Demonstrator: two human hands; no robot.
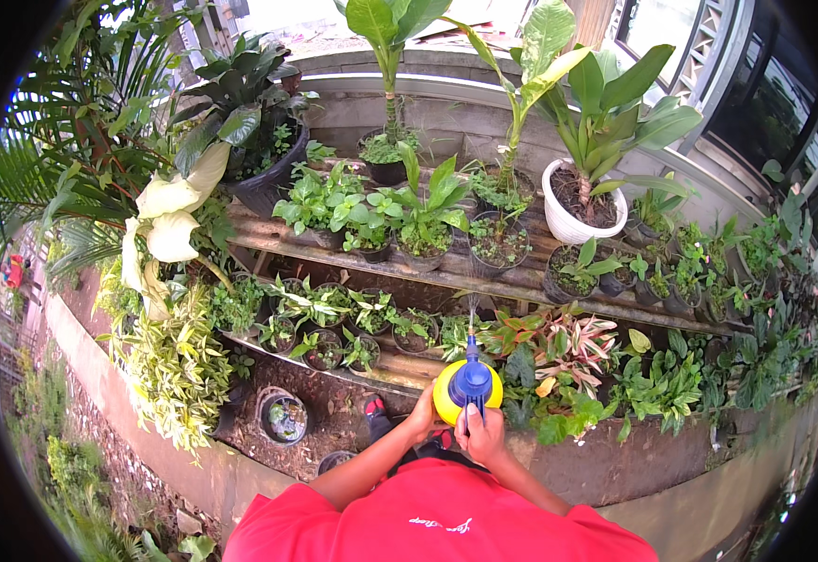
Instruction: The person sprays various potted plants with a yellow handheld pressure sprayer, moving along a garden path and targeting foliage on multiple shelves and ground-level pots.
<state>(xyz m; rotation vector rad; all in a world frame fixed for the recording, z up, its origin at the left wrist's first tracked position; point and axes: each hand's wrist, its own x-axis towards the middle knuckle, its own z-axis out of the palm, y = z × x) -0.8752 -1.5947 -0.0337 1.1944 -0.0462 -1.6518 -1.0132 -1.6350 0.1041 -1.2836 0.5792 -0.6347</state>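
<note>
A yellow pressure sprayer bottle (444, 395) with a blue pump head (471, 379) is held in front of my chest. My right hand (481, 432) grips the blue handle, thumb on top. Around the bottle's left side curves my left hand (426, 414), its fingers partly hidden. A fine water spray (473, 303) leaves the nozzle toward the upper shelf. Just beyond it stands a black pot (499, 246) with small green plants. Red-and-pink foliage (578, 344) grows right of the nozzle, and a small leafy plant (454, 338) sits to its left.
Corrugated shelves (296, 242) hold several potted plants in two tiers. A white pot (585, 204) stands at the upper right, a large dark pot (268, 175) at the upper left. Pale large leaves (170, 218) jut out at left. A bucket (284, 418) sits on the ground near my foot (374, 405).
</note>
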